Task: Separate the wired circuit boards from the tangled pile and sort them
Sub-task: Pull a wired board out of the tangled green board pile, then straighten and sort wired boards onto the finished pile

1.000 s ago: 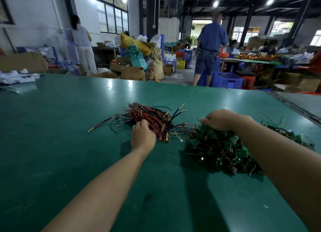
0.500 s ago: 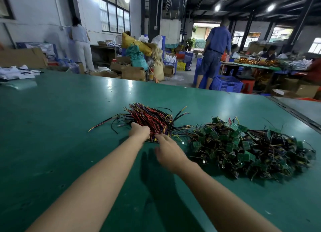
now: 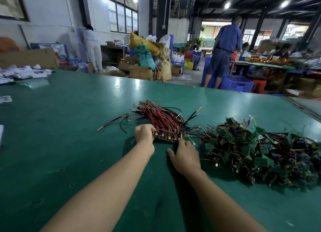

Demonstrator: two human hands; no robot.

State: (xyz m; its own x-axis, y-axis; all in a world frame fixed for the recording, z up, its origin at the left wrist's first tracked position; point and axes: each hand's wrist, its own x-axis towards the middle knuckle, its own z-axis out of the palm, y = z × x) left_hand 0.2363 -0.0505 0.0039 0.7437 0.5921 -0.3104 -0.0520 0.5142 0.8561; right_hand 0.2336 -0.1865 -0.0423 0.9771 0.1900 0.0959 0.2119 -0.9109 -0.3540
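My left hand (image 3: 145, 133) pinches, my right hand (image 3: 186, 152) lies open beside, neatly stacked boards (image 3: 165, 138) trailing glossy red wires (image 3: 161, 118) on the green counter (image 3: 69, 127).

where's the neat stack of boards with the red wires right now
In the head view, the aligned stack of red-wired boards lies mid-table on the green mat, between the left hand and right hand, left of the tangled green-board pile.
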